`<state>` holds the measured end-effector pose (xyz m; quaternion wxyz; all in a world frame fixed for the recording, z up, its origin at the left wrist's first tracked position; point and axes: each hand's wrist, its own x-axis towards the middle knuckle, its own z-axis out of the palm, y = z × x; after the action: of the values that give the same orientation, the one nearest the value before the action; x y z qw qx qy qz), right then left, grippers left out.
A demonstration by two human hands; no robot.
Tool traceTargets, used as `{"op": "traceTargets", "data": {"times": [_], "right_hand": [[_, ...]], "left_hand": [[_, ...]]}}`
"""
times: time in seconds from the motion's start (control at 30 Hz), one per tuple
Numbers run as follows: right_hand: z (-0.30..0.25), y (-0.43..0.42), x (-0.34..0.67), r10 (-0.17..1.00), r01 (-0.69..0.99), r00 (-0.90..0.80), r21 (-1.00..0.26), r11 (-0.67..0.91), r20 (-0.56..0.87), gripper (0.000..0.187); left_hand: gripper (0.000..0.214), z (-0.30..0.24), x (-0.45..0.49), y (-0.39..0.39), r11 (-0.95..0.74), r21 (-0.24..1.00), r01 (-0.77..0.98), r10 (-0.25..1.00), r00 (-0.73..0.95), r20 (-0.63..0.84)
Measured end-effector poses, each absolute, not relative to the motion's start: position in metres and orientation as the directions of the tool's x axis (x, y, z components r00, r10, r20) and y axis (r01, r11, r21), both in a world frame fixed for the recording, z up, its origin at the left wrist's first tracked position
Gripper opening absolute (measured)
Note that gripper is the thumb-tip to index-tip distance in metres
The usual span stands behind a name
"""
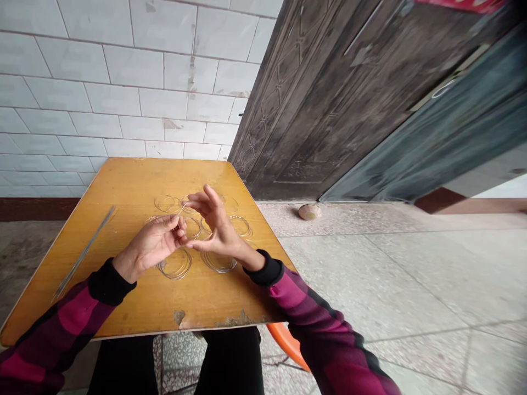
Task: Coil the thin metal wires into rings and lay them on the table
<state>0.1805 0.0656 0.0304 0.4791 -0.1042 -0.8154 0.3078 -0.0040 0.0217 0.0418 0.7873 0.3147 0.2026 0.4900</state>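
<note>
My left hand (153,244) is closed in a pinch on a thin wire (182,208) that sticks up between the two hands. My right hand (214,222) is held against it, its thumb and forefinger at the same wire and its other fingers spread upward. Both hands hover just above a yellow wooden table (135,186). Under and around them lie several thin wire rings (175,266), flat on the tabletop.
A bundle of straight wires (84,253) lies along the table's left side. The table's front edge (206,321) is chipped. A tiled wall stands behind, a dark wooden door (329,99) to the right. An orange stool edge (288,343) shows below the table.
</note>
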Motion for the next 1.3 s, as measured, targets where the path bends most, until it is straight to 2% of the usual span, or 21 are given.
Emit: {"op": "traceTargets", "data": {"times": [0.2, 0.33, 0.5, 0.67, 1.03, 1.3], "right_hand": [[0.0278, 0.0665, 0.179, 0.513, -0.104, -0.483, -0.628, 0.771, 0.71, 0.115], [0.0293, 0.0656, 0.1799, 0.492, -0.128, -0.463, -0.605, 0.786, 0.737, 0.11], [0.0304, 0.0657, 0.1818, 0.512, -0.076, -0.441, -0.599, 0.797, 0.737, 0.112], [0.0288, 0.0658, 0.1813, 0.528, -0.048, -0.451, -0.61, 0.791, 0.719, 0.112], [0.0321, 0.0619, 0.178, 0.443, -0.061, -0.471, -0.53, 0.846, 0.763, 0.102], [0.0326, 0.0605, 0.1778, 0.449, -0.042, -0.494, -0.536, 0.843, 0.745, 0.104]], "left_hand": [[0.018, 0.0413, -0.0057, 0.0229, 0.334, 0.654, -0.679, 0.897, 0.443, 0.001], [0.02, 0.0396, -0.0075, 0.0241, 0.371, 0.627, -0.685, 0.892, 0.45, -0.036], [0.023, 0.0394, -0.0089, 0.0231, 0.372, 0.61, -0.7, 0.894, 0.446, -0.033], [0.019, 0.0387, -0.0082, 0.0231, 0.362, 0.633, -0.684, 0.895, 0.444, -0.033], [0.019, 0.0371, -0.0067, 0.0215, 0.342, 0.673, -0.656, 0.904, 0.425, -0.044], [0.014, 0.0376, -0.0045, 0.0204, 0.333, 0.717, -0.613, 0.897, 0.441, -0.04]]}}
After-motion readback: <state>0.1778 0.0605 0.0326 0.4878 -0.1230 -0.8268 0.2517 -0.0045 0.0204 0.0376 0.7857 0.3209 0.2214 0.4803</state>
